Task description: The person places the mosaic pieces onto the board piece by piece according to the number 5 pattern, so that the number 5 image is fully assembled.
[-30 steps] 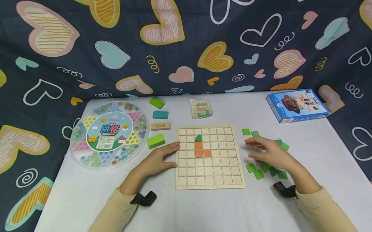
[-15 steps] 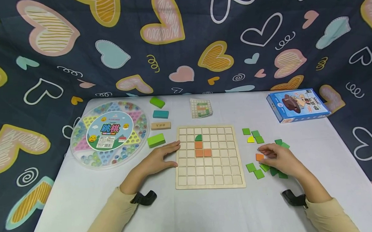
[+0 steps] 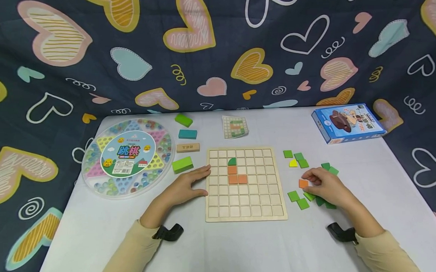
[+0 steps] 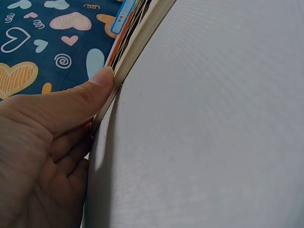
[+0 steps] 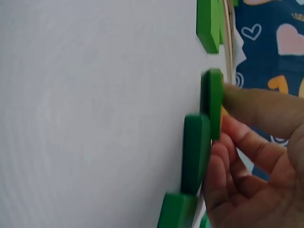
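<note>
A wooden grid board [image 3: 245,203] lies in the middle of the white table. On it sit a green rounded tile [image 3: 232,161] and three orange tiles [image 3: 237,179]. My left hand [image 3: 196,180] rests flat at the board's left edge, and in the left wrist view its thumb [image 4: 95,88] presses against that edge [image 4: 128,52]. To the right of the board, my right hand [image 3: 309,181] pinches an orange tile [image 3: 303,183] at its fingertips among loose green tiles [image 3: 294,196]. In the right wrist view its fingers [image 5: 247,107] touch a green tile [image 5: 212,102].
A round marble game box [image 3: 128,157] sits at the left, with green [image 3: 183,165], wooden [image 3: 188,147] and teal [image 3: 188,134] blocks beside it. Behind the board lies a pattern card [image 3: 235,126], and a blue box [image 3: 348,123] sits back right. A yellow tile [image 3: 293,163] lies among green ones.
My right hand drew back to the right from over the loose tiles and closed its fingertips on an orange tile. The left hand has not moved.
</note>
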`<action>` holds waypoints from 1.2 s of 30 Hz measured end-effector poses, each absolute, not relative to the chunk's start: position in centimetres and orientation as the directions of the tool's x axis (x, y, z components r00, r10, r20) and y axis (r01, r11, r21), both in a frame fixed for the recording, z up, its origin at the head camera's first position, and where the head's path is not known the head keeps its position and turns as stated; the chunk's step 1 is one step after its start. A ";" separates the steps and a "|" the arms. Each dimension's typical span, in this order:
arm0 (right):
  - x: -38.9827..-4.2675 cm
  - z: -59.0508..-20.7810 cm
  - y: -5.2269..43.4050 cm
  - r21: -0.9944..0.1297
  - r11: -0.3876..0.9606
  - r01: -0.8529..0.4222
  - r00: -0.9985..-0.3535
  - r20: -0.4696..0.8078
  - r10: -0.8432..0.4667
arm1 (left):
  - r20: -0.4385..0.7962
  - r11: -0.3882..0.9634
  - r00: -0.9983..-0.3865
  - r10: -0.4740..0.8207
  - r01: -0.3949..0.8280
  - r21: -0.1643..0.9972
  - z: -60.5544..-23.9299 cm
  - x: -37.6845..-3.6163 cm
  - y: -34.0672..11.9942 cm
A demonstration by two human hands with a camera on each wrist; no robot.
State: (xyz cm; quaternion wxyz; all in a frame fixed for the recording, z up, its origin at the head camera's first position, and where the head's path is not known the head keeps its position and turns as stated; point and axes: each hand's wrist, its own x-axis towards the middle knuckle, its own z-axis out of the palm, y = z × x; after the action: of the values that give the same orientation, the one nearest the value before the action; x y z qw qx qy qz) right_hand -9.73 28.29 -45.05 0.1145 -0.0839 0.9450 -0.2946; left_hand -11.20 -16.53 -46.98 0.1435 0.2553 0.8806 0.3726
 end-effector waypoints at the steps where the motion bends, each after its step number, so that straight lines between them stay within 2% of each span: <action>1: -9.8 -45.1 28.2 -0.572 0.815 -0.095 -0.962 -0.157 -0.223 | -0.062 0.591 -0.828 0.557 0.343 0.730 -47.0 -11.2 -16.6; 14: -9.7 -45.3 28.1 -0.563 0.807 -0.178 -0.972 -0.024 -0.232 | -0.059 0.582 -0.828 0.557 0.339 0.739 -47.0 -11.2 -16.5; 24: -10.2 -44.3 25.3 -0.559 0.733 -0.388 -0.918 0.165 -0.360 | -0.059 0.588 -0.826 0.560 0.347 0.731 -47.0 -11.2 -16.6; 36: -11.5 -44.0 19.9 -0.636 0.622 -0.458 -0.862 0.146 -0.485 | -0.065 0.588 -0.829 0.555 0.335 0.736 -46.8 -11.2 -16.5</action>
State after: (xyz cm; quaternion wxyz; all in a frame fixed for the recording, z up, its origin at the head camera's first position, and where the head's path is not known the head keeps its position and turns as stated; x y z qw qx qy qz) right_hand -11.55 19.87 -43.99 0.0197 -0.2618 0.9003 -0.3473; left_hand -11.23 -16.51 -46.78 0.1456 0.2532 0.8790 0.3770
